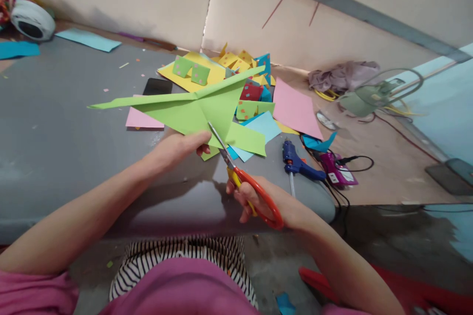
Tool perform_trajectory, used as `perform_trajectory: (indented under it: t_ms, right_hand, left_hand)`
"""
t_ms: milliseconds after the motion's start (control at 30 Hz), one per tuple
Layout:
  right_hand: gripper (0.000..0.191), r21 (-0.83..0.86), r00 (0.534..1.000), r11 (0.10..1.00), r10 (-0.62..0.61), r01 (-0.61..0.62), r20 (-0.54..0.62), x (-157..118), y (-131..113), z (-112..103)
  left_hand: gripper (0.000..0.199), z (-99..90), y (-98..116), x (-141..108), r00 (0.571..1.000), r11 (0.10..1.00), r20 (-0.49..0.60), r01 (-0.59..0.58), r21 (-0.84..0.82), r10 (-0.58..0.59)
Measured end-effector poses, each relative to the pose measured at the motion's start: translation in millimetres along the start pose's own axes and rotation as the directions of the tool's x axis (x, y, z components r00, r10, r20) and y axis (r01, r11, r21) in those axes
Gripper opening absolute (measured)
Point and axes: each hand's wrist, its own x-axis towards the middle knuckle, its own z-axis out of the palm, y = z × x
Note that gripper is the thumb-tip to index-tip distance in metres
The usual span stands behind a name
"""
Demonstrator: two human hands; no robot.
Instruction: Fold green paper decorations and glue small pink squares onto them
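head, left hand (194, 143) pinching green paper (181, 115), right hand (269, 189) gripping scissors (241, 174), loaded glue gun (294, 161)

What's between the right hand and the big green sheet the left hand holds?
Scissors: the head view shows their handles in the right hand and blades extending over the green sheet.

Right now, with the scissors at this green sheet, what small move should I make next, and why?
Probably squeeze the scissors gently with your right hand: one blade lies over the green sheet, the other is apparently beneath, and your left hand steadies the near edge.
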Motion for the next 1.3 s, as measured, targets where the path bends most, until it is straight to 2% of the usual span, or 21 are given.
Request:
perform_trajectory:
  t_ms: [100,333,533,867,1133,1300]
  right_hand:
    - [0.068,-0.008,1.000,1.000,-0.015,0.014,-0.018,0,-3,2]
    - [0.057,0.090,1.000,0.996,-0.010,0.009,0.013,4,4,0]
    - [0.066,0.025,1.000,1.000,-0.016,0.017,-0.026,1,-7,5]
    - [0.061,0.086,1.000,0.996,-0.009,0.009,0.002,4,0,3]
    - [0.066,0.029,0.997,0.998,-0.056,0.058,-0.043,7,0,5]
    - [0.064,0.039,0.998,0.998,-0.050,0.051,-0.031,8,2,4]
  left_hand:
    - [0.027,-0.6,-1,-1,1.000,0.999,0.010,-0.001,0.032,0.001]
    - [0.029,-1.7,-8,1,1.000,0.999,0.023,-0.016,0.039,0.015]
    - [0.027,0.0,-8,0,0.993,0.997,0.098,-0.068,0.036,0.064]
    - [0.025,2.2,-7,-2,0.995,0.999,0.091,-0.037,-0.001,0.037]
    - [0.026,6.0,1,-4,0.994,0.999,0.105,0.001,0.039,-0.005]
    - [0.022,7.3,-2,-3,0.994,1.000,0.111,0.012,-0.027,-0.009]
